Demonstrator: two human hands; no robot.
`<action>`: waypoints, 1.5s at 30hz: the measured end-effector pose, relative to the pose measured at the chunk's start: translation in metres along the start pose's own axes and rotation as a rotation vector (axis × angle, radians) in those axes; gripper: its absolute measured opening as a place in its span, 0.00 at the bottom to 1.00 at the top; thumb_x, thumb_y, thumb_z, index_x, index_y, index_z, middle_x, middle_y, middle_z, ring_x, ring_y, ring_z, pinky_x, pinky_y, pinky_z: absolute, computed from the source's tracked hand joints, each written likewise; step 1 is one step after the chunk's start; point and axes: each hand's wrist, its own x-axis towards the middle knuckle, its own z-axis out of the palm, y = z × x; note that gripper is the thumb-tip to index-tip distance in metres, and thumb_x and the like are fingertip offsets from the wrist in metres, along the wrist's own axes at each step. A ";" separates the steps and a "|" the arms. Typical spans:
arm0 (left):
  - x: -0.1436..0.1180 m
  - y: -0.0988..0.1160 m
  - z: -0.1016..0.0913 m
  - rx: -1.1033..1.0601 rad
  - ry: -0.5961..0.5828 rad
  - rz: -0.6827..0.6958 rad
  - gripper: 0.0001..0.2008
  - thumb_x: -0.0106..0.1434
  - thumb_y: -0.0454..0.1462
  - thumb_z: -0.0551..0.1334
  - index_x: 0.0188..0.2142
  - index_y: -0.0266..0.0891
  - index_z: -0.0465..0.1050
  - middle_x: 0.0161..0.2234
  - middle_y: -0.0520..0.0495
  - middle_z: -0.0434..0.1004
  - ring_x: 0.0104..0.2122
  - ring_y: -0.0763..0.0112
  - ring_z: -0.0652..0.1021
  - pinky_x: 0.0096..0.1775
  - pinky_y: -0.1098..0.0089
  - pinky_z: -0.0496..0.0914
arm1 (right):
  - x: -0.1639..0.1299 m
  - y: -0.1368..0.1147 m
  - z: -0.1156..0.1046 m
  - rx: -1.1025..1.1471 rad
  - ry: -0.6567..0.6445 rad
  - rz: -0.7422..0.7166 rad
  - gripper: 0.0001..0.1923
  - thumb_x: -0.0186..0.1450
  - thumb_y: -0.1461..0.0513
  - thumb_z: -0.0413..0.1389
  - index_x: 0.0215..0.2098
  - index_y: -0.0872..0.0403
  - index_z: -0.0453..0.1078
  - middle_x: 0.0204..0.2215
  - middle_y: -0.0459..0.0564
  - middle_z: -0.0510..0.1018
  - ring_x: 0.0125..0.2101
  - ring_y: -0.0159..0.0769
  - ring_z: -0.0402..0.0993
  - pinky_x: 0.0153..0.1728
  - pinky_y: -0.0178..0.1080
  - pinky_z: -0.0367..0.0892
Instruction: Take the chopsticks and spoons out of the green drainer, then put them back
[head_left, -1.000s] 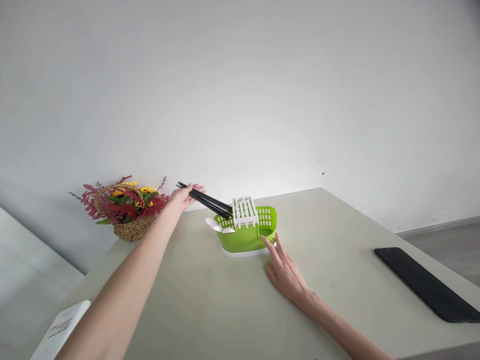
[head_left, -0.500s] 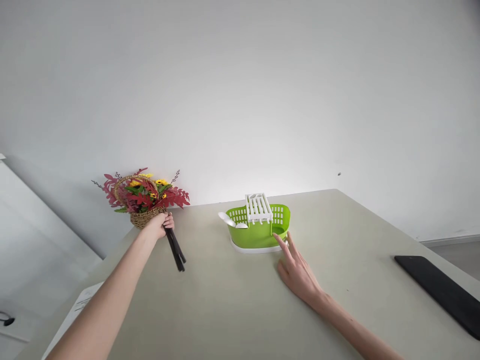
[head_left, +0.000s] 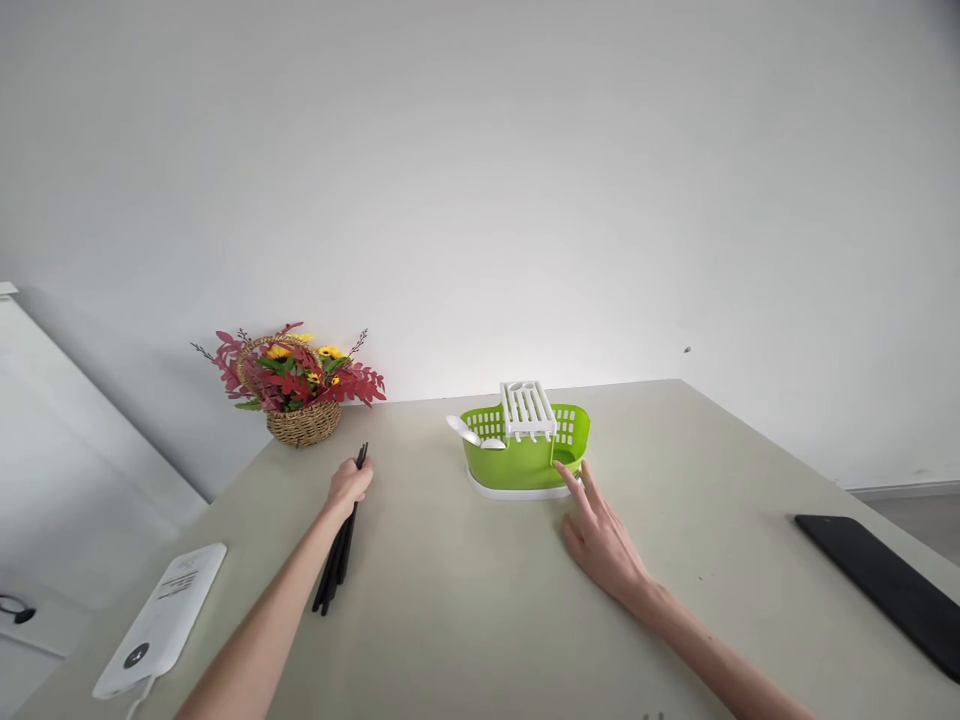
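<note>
The left hand point(head_left: 348, 487) rests over a bundle of black chopsticks point(head_left: 339, 545) lying flat on the desk point(head_left: 465, 600), well left of the green cutlery basket point(head_left: 525, 455). The right hand point(head_left: 604, 540) lies open just right of the basket, fingers point(head_left: 576, 483) touching its base. White spoons point(head_left: 472, 435) stick out of the basket's left end. A flower basket point(head_left: 300, 385) stands far left of it, by the wall.

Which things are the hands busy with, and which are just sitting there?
In use: black chopsticks under the left hand; green caddy touched by the right hand.
Lying about: flower basket, white power bank, black tablet, white spoons.
</note>
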 end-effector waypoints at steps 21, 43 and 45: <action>-0.062 -0.047 -0.005 0.644 0.197 0.408 0.23 0.72 0.37 0.48 0.60 0.40 0.72 0.63 0.36 0.73 0.64 0.51 0.70 0.64 0.54 0.62 | -0.003 0.001 0.000 -0.055 0.006 0.001 0.39 0.70 0.64 0.46 0.77 0.41 0.41 0.74 0.61 0.50 0.60 0.52 0.73 0.48 0.51 0.76; -0.053 -0.054 0.003 0.761 0.155 0.270 0.38 0.72 0.51 0.45 0.70 0.25 0.59 0.73 0.32 0.53 0.72 0.36 0.53 0.69 0.41 0.47 | -0.003 -0.002 -0.006 -0.051 -0.044 0.031 0.36 0.72 0.62 0.45 0.77 0.43 0.43 0.74 0.64 0.50 0.60 0.53 0.72 0.48 0.51 0.76; -0.058 -0.042 0.005 0.679 0.268 0.371 0.36 0.72 0.51 0.47 0.68 0.25 0.61 0.71 0.28 0.57 0.71 0.34 0.55 0.68 0.39 0.49 | -0.003 -0.003 -0.006 -0.055 -0.044 0.030 0.36 0.72 0.63 0.45 0.76 0.43 0.44 0.74 0.64 0.51 0.60 0.53 0.72 0.48 0.51 0.76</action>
